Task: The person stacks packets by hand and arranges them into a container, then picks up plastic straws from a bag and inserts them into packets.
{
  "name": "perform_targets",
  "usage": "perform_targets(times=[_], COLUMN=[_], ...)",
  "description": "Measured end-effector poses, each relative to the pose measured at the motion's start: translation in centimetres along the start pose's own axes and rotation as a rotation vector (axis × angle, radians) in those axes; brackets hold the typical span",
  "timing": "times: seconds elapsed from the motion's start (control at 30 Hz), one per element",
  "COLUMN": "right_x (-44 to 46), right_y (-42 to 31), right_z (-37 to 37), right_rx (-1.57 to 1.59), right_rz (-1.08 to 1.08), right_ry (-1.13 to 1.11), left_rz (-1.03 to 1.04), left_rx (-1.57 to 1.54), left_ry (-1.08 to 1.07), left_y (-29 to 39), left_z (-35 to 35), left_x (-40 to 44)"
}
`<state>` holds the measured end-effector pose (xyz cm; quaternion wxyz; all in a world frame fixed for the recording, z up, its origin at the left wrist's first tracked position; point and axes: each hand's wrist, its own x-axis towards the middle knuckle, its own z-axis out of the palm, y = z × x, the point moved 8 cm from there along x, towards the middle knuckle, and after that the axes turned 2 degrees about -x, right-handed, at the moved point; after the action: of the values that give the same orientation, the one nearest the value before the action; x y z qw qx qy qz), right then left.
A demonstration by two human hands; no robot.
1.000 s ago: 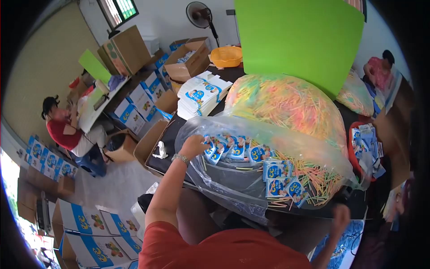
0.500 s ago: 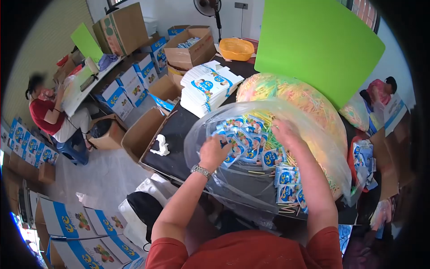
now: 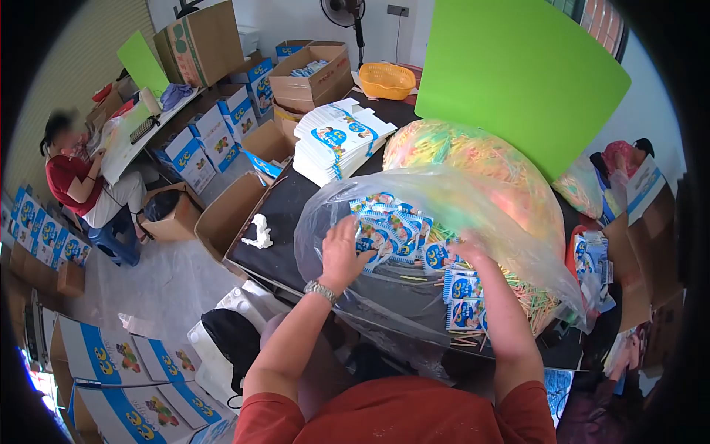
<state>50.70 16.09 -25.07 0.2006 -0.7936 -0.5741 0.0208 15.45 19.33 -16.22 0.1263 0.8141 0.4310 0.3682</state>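
Several blue and white packets (image 3: 388,229) lie in a clear plastic bag (image 3: 318,222) on the black table (image 3: 285,211). My left hand (image 3: 342,255), with a watch at the wrist, rests at the left edge of the packets, its fingers spread. On the right side of the packets is my right hand (image 3: 470,248), its fingers partly blurred, so what they hold cannot be made out. More packets (image 3: 464,296) lie below it, beside loose coloured sticks (image 3: 529,300). Behind them bulges a big bag of coloured sticks (image 3: 481,159).
A stack of flat white cartons (image 3: 340,140), a yellow basket (image 3: 387,80) and a green board (image 3: 518,81) stand behind. A red container of packets (image 3: 592,259) is at right. A person in red (image 3: 74,177) sits at left; another person (image 3: 625,157) is at far right.
My right hand has come up from the table's front right edge, reached the far side of the packets, then drawn nearer. My left hand stays by the packets, which have shifted into a denser heap.
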Motion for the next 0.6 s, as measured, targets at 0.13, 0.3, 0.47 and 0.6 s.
perform_targets(times=[0.13, 0.3, 0.47, 0.6], right_x=[-0.5, -1.6, -3.9, -2.6], right_y=[-0.2, -2.6, -16.1, -20.9], right_z=[0.8, -2.9, -11.8, -6.4], right_rx=[-0.114, -0.154, 0.340, 0.329], right_rz=[0.124, 0.147, -0.284, -0.255], right_ry=[-0.326, -0.329, -0.353, -0.448], left_rz=[-0.307, -0.279, -0.537, -0.535], left_rx=[0.134, 0.175, -0.102, -0.362], left_ry=[-0.344, -0.401, -0.210, -0.130], left_y=[-2.1, -1.6, -1.5, -3.5], left_z=[1.5, 2.1, 2.9, 5.9], left_x=[1.2, 0.7, -0.6, -1.3])
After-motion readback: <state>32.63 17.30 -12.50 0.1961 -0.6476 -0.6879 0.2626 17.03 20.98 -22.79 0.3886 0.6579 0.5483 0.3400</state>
